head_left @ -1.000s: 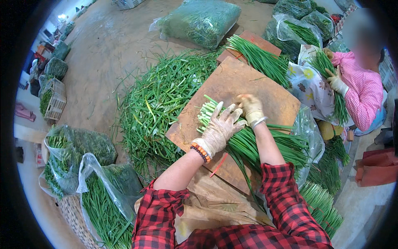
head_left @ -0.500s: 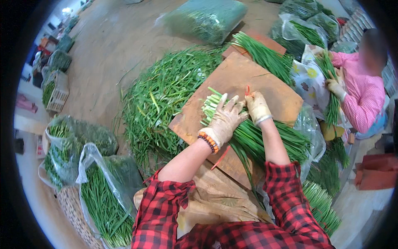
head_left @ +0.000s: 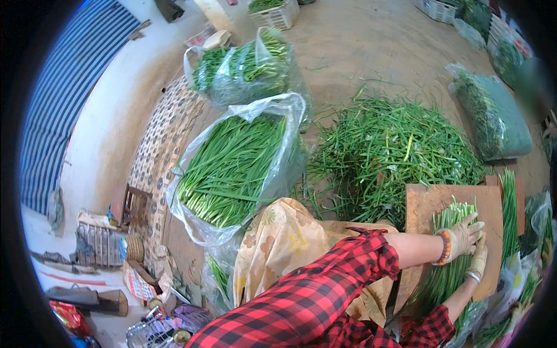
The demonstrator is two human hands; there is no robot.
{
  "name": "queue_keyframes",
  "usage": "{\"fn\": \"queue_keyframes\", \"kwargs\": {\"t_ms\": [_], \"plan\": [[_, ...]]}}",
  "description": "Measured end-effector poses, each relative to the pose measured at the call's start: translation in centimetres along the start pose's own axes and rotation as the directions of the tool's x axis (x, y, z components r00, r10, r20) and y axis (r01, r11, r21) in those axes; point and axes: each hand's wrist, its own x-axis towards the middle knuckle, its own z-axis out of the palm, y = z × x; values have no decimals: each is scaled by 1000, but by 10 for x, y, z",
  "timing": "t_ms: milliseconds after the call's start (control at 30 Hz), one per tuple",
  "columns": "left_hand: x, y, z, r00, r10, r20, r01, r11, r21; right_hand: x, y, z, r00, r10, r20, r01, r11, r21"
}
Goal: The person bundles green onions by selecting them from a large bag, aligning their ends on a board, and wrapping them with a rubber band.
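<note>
A thick bundle of garlic chives (head_left: 444,278) lies on a brown board (head_left: 422,210) at the right, its pale cut ends pointing away from me. My left hand (head_left: 464,236), in a cream glove with an orange bead bracelet at the wrist, is wrapped over the bundle near those ends. Close against it is my right hand (head_left: 478,259), also gloved, at the bundle's right side. Its fingers are bent in, and whatever they pinch is too small to make out. The sleeve of my left arm covers part of the view.
Beyond the board spreads a heap of loose leaves (head_left: 400,151). Open plastic bags of chives (head_left: 232,168) stand left of my lap. More chives (head_left: 509,214) lie right of the board. A packed bag (head_left: 493,116) rests farther back. Another person's hand (head_left: 518,313) shows at lower right.
The view has swung left, so the board and my hands now appear at the right. Both hands stay on the bundle, closer together. The red tie by my right hand no longer shows.
</note>
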Motion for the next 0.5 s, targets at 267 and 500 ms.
{"fn": "queue_keyframes", "kwargs": {"t_ms": [267, 500], "plan": [[-204, -113, -98, 907, -370, -202, 224, 829, -512, 37, 11, -51, 990, 133, 50, -125, 983, -131], [-468, -256, -29, 265, -951, 158, 831, 142, -538, 51, 0, -65, 973, 230, -20, -230, 972, -51]]}}
